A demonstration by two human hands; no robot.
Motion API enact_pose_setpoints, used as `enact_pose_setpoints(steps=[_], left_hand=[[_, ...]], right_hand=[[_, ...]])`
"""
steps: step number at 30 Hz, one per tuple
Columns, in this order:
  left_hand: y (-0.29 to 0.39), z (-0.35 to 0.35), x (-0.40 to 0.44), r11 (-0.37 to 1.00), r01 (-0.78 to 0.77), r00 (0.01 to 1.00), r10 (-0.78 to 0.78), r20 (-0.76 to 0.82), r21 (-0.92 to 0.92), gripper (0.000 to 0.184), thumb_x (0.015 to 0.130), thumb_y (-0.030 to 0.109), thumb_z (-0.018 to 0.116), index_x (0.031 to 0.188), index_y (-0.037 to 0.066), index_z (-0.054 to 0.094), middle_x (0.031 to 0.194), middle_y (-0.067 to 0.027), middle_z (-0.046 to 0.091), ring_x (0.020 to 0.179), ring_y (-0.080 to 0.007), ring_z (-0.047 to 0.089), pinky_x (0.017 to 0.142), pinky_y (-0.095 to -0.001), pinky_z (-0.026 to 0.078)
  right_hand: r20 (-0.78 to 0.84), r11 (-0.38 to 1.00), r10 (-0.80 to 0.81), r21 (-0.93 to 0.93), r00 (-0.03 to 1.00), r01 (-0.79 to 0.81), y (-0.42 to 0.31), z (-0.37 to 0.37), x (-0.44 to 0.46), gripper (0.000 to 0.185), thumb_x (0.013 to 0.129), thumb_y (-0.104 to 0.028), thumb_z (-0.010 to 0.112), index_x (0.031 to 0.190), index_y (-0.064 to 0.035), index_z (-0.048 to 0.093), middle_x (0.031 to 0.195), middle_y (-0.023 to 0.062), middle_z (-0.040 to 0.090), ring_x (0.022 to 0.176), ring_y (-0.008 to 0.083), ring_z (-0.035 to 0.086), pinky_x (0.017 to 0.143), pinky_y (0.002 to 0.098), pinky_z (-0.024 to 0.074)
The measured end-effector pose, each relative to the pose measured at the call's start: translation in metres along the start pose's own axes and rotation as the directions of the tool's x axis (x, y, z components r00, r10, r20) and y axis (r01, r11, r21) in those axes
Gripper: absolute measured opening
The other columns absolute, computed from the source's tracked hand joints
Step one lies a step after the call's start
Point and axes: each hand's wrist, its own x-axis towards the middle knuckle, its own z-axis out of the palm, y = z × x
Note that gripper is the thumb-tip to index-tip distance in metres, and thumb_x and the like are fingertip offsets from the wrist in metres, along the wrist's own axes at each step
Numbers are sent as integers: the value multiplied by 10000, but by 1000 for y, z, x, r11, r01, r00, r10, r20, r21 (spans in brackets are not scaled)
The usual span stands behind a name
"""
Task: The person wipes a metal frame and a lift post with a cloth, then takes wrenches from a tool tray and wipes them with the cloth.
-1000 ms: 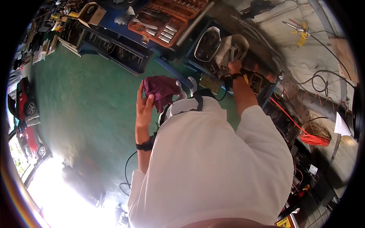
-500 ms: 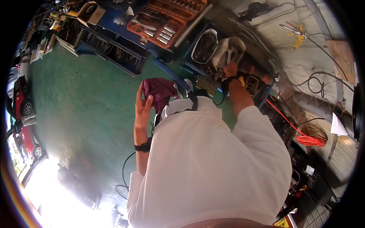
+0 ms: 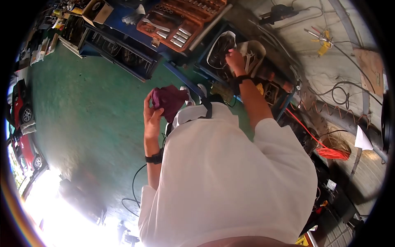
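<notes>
A crumpled maroon cloth hangs in my left hand, whose fingers and thumb are closed on it in front of my body. My right hand is over the tool cart, between two cut-open white containers. Its fingers are curled, and whatever they hold, if anything, is too small to make out. The left white container holds dark tools. In the right container lie metal wrenches, partly hidden by my hand.
An orange socket set case lies open on the blue bench, with gloves and a cardboard box to its left. Below stands an open drawer with tools. A coiled orange cable hangs at right. Red cars are at far left.
My right hand has moved up and left, from the wrenches toward the container of dark tools. My left hand still holds the cloth, which has shifted slightly.
</notes>
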Motion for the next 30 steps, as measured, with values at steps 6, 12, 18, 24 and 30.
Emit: enact_pose_setpoints(steps=[6, 12, 18, 24, 30], left_hand=[[4, -6, -13, 999, -36, 999, 36, 17, 1, 710, 775, 8, 500, 1450, 14, 282, 1235, -166, 541, 1115, -235, 567, 986, -372, 448], [1, -17, -25, 994, -92, 990, 84, -112, -62, 728, 765, 21, 501, 1457, 21, 274, 1271, -189, 519, 1166, -273, 553, 1023, -396, 431], [2, -15, -24, 997, -66, 992, 60, -115, -50, 728, 767, 20, 514, 1456, 23, 280, 1273, -184, 523, 1168, -269, 555, 1010, -393, 446], [4, -10, -13, 999, -42, 998, 41, -46, -13, 713, 776, 21, 528, 1451, 35, 300, 1259, -164, 536, 1146, -247, 565, 1004, -384, 450], [2, -17, 17, 998, -51, 991, 47, 129, 32, 720, 808, 152, 580, 1458, 43, 291, 1249, -143, 531, 1124, -214, 552, 981, -356, 439]], right_hand=[[95, 981, 92, -179, 991, -74, -13, 65, 32, 497, 818, -275, 629, 1190, 43, 543, 1131, 235, 638, 1016, 384, 625, 888, 449, 506], [94, 979, 124, -173, 988, -106, -15, 60, 35, 607, 859, -315, 697, 1221, 112, 463, 1088, 243, 620, 878, 362, 652, 767, 451, 591], [169, 981, 175, -110, 970, -158, -8, 53, 49, 503, 850, -285, 700, 1118, 110, 540, 912, 223, 658, 798, 332, 660, 684, 439, 588], [358, 874, 200, 356, 912, -331, 52, 79, 75, 308, 838, -272, 695, 983, -6, 638, 796, 121, 686, 742, 248, 664, 684, 412, 530], [367, 543, -66, 794, 928, -275, -31, -49, -5, 263, 848, -128, 682, 1074, -22, 599, 975, 102, 723, 855, 151, 668, 797, 285, 483]])
